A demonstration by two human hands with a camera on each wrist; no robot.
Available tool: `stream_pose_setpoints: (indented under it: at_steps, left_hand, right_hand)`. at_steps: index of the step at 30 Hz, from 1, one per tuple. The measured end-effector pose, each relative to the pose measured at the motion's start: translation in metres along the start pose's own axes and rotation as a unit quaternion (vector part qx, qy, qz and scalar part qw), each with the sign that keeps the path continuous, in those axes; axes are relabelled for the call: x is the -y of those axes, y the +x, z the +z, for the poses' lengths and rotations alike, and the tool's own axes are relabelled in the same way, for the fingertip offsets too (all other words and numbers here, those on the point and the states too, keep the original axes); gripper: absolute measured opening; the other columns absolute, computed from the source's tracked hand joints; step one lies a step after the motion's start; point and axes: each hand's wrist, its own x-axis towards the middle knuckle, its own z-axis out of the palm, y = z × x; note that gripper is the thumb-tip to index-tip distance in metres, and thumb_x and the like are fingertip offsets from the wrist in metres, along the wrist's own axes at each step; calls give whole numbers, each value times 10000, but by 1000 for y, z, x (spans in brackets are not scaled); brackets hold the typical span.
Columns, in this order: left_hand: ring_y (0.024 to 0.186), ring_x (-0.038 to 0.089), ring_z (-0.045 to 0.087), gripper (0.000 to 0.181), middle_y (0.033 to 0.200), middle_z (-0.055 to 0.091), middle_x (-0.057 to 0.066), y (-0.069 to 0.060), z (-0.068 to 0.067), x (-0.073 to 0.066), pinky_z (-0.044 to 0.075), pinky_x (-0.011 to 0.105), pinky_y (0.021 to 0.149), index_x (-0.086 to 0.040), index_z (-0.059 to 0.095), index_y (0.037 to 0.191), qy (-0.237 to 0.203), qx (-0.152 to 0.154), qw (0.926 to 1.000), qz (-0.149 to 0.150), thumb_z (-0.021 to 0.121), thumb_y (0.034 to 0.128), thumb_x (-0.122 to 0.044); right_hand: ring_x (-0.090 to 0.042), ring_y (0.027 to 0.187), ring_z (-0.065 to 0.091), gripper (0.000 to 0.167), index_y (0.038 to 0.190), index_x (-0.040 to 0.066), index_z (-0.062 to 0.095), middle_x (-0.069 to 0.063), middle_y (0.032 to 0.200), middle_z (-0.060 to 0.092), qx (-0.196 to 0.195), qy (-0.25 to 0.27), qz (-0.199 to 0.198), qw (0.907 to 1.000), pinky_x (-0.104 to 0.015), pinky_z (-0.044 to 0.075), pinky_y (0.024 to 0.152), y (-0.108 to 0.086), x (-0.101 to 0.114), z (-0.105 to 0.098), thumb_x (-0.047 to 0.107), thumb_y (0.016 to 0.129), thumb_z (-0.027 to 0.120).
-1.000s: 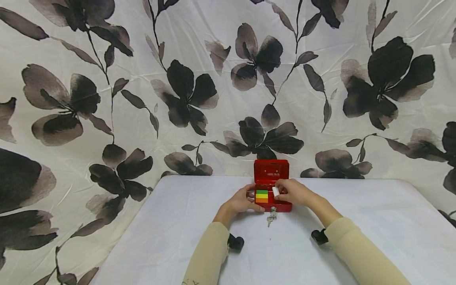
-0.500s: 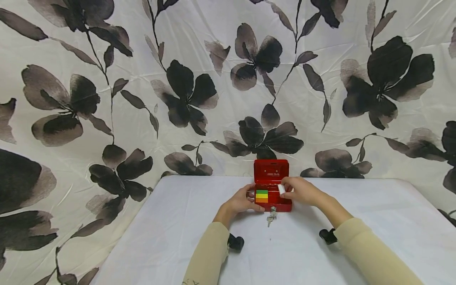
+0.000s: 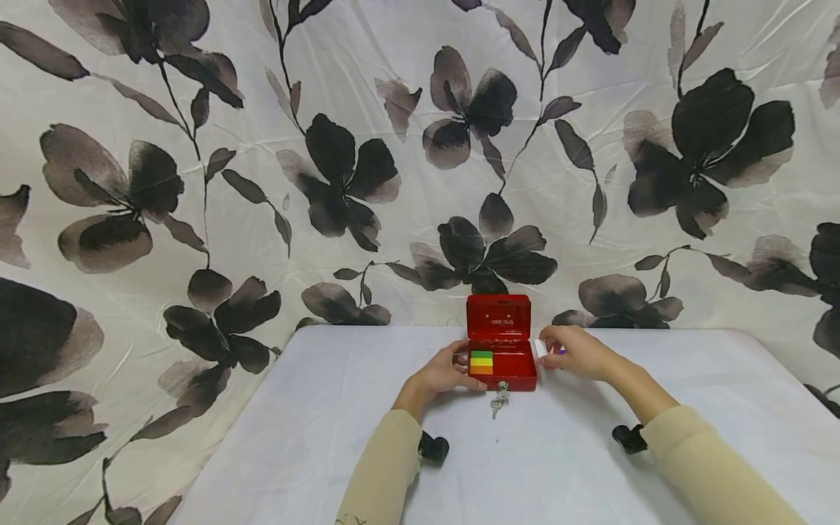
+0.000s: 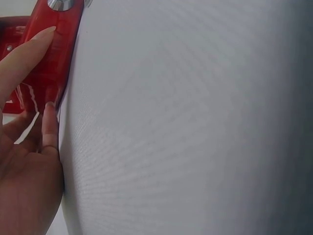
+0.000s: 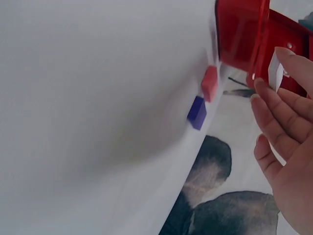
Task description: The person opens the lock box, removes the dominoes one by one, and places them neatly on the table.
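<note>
A red cash box (image 3: 521,383) stands with its lid (image 3: 499,318) raised. My left hand (image 3: 441,370) grips its left side, thumb along the front wall and fingers at the side, as the left wrist view also shows. Green, yellow and orange blocks (image 3: 482,362) lie together in the left part of the box. Just beyond the right wall, my right hand (image 3: 580,353) pinches a small white block (image 5: 275,72) between thumb and fingers, above the table. A pink block (image 5: 210,83) and a purple block (image 5: 197,112) rest on the table beside the box; the right hand mostly hides them from the head view.
Keys (image 3: 499,405) hang from the lock at the box's front. The white-covered table (image 3: 295,437) stretches out on both sides. Behind its far edge hangs a floral cloth (image 3: 407,182).
My right hand has carried the white block out of the box to the right, past its side wall. The left hand has stayed on the box. A bit of purple now shows by the right hand.
</note>
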Motion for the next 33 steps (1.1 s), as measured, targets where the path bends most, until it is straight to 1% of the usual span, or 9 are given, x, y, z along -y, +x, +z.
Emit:
stream_pose_setpoints:
  at_steps: [3, 9, 16, 20, 21, 24, 27, 28, 33]
  left_hand:
    - [1126, 241, 536, 964, 1231, 594, 32, -2, 1, 0, 507, 473, 1037, -185, 425, 1548, -25, -16, 10000, -16, 937, 731, -190]
    - [1133, 244, 539, 954, 1233, 594, 37, -2, 1, 0, 508, 470, 1041, -179, 430, 1541, -98, -25, 9999, 13, 935, 731, -178]
    - [1128, 241, 535, 952, 1239, 594, 35, -3, 0, 0, 508, 470, 1039, -188, 432, 1541, -93, 1, 10000, 23, 934, 732, -182]
    - [1129, 240, 536, 950, 1237, 594, 29, -1, 1, 2, 511, 464, 1036, -188, 435, 1539, -126, 0, 9999, -14, 936, 731, -183]
    - [1127, 243, 535, 949, 1233, 594, 33, -1, 1, 2, 512, 463, 1034, -182, 436, 1538, -140, 5, 9999, -8, 936, 731, -180]
    - [1121, 242, 537, 950, 1224, 594, 36, 0, 1, 3, 518, 455, 1027, -176, 438, 1536, -146, 17, 9999, 2, 938, 728, -176]
    - [1120, 243, 537, 952, 1221, 593, 35, 0, 1, 4, 517, 456, 1027, -179, 440, 1536, -147, 25, 9999, 15, 940, 725, -178]
    - [1120, 240, 538, 954, 1221, 594, 30, 0, 1, 3, 517, 458, 1028, -186, 440, 1535, -137, 19, 9999, 5, 941, 723, -184]
    - [1125, 235, 538, 957, 1225, 593, 22, 1, 0, 3, 511, 469, 1037, -194, 438, 1535, -109, 22, 9999, 7, 942, 722, -198]
  right_hand:
    - [-175, 824, 588, 400, 1160, -68, 636, -26, 911, 659, 15, -89, 86, 9999, -335, 558, 750, -3, -7, -2, 158, 880, 813]
    - [-229, 849, 624, 369, 1132, -79, 635, -60, 914, 675, -135, -225, -67, 9996, -412, 560, 778, -12, -17, -9, 119, 873, 807]
    - [-169, 809, 594, 348, 1103, -58, 650, -12, 877, 658, -198, -283, -80, 9994, -348, 536, 732, -19, -27, -12, 141, 870, 814]
    - [-175, 787, 590, 339, 1069, -66, 647, -12, 856, 648, -287, -224, -283, 9989, -385, 545, 728, -24, -36, -12, 133, 855, 819]
    - [-181, 770, 587, 335, 1051, -68, 644, -20, 843, 642, -350, -230, -424, 9982, -381, 544, 713, -25, -38, -12, 127, 848, 825]
    - [-192, 756, 578, 326, 1033, -74, 637, -15, 829, 630, -405, -232, -555, 9974, -350, 528, 681, -27, -42, -13, 112, 841, 824]
    - [-197, 765, 575, 317, 1037, -65, 641, -9, 830, 620, -341, -258, -410, 9982, -319, 509, 678, -27, -45, -13, 110, 843, 822]
    - [-193, 781, 576, 315, 1049, -60, 645, -1, 840, 621, -280, -257, -259, 9989, -319, 511, 694, -27, -46, -14, 113, 848, 816]
    - [-181, 776, 574, 292, 1033, -62, 643, -19, 843, 622, -207, -422, -117, 9988, -332, 509, 694, -25, -49, -14, 99, 856, 811]
